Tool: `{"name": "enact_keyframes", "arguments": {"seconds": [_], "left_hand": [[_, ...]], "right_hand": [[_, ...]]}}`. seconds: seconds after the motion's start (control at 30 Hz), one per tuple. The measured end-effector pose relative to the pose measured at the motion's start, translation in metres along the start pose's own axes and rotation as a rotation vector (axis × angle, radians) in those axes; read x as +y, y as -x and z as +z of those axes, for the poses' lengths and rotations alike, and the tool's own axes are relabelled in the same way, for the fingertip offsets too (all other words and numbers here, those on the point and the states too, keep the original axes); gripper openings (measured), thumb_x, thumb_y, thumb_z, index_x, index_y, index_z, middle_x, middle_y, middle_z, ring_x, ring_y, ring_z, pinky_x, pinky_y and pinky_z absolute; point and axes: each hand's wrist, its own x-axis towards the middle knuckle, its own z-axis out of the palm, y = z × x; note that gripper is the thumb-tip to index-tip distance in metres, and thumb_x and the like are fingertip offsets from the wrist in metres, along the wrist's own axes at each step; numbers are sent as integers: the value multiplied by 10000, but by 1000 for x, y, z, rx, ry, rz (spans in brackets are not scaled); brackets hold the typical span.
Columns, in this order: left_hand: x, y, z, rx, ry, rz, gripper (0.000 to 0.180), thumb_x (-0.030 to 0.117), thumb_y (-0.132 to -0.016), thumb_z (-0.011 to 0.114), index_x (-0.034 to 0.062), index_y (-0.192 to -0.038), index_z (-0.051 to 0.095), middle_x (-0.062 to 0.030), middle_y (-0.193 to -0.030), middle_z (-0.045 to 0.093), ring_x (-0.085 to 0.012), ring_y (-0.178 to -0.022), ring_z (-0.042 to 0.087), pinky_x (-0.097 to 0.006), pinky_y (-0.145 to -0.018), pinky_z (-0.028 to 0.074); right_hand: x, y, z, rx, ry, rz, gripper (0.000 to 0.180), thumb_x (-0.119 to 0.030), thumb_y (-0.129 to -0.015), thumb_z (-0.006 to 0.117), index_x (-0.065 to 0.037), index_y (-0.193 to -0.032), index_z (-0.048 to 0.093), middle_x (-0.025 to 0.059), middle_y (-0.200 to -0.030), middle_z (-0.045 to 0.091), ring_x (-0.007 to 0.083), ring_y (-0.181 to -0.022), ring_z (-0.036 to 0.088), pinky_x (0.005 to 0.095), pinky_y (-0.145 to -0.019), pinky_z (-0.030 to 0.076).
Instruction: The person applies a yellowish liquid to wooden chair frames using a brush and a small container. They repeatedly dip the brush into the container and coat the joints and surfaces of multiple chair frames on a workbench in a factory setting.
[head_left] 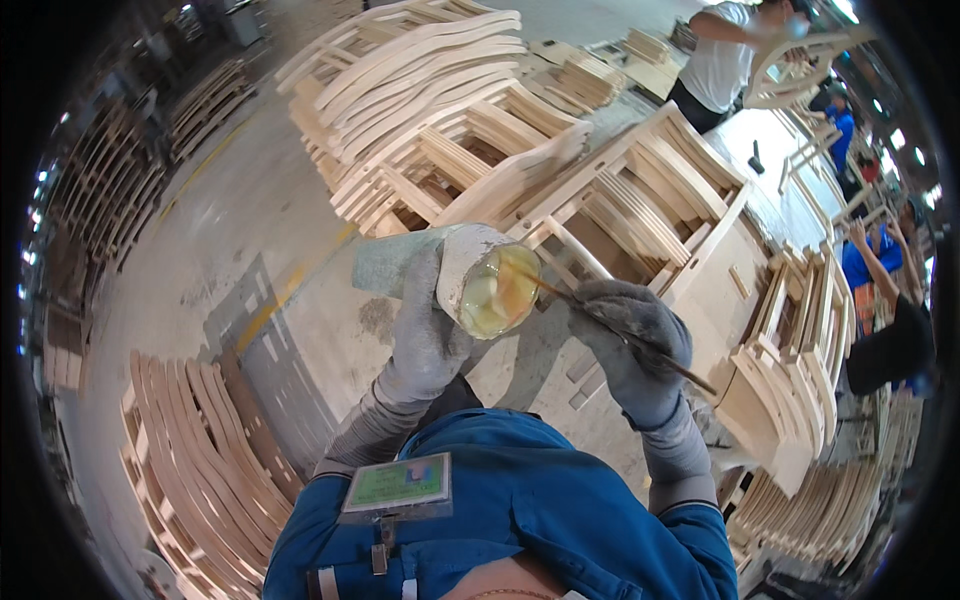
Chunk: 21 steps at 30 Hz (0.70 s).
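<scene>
My left hand (425, 320), in a grey glove, is wrapped round a pale, crusted cup-like container (400, 262). The container is tilted, its wide mouth facing me. Inside lies a yellowish, glue-like substance (492, 298) with an orange-brown patch. My right hand (640, 335), also gloved in grey, grips a thin brown stick (685, 374). The stick's far end reaches into the container's mouth; whether it carries bristles I cannot tell. Both hands are raised in front of my chest, above the floor.
Stacked wooden frames (440, 150) stand ahead, with more frames (640, 200) to their right. Curved wooden pieces (200, 430) are piled at lower left, chair-like frames (800, 340) at right. A co-worker in a white shirt (718, 65) handles a frame at the far right; others are beyond.
</scene>
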Motion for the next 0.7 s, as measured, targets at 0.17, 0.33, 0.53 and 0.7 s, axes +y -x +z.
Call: {"name": "enact_keyframes", "arguments": {"seconds": [0.17,0.33,0.53,0.7], "left_hand": [[-46,-41,-17,42,198,-123,577,224,-873,541,11,-1336,270,-130,-1265,435,-233,-1153,460,-379,-983,383],[-102,-77,-40,54,357,-498,473,377,-942,370,47,-1282,380,-113,-1221,496,-219,-1115,499,-370,-978,400],[-123,-129,-32,-28,1115,-362,567,426,-919,409,38,-1319,304,-111,-1284,426,-246,-1155,460,-404,-1006,371],[-162,-142,-24,21,1025,-404,558,470,-911,395,58,-1287,361,-90,-1236,467,-222,-1150,471,-383,-989,383]], "right_hand": [[27,-29,36,85,-48,212,214,26,-703,711,-24,-873,591,132,-933,643,228,-811,644,296,-658,523],[50,-66,65,269,-139,245,193,65,-705,695,5,-834,564,152,-865,646,228,-793,647,293,-642,528],[61,-72,113,348,-61,657,263,-14,-717,710,-20,-955,600,101,-891,663,189,-757,664,273,-637,532],[81,-55,122,122,84,152,182,53,-747,606,15,-923,575,227,-1003,603,370,-960,609,407,-768,526]]}}
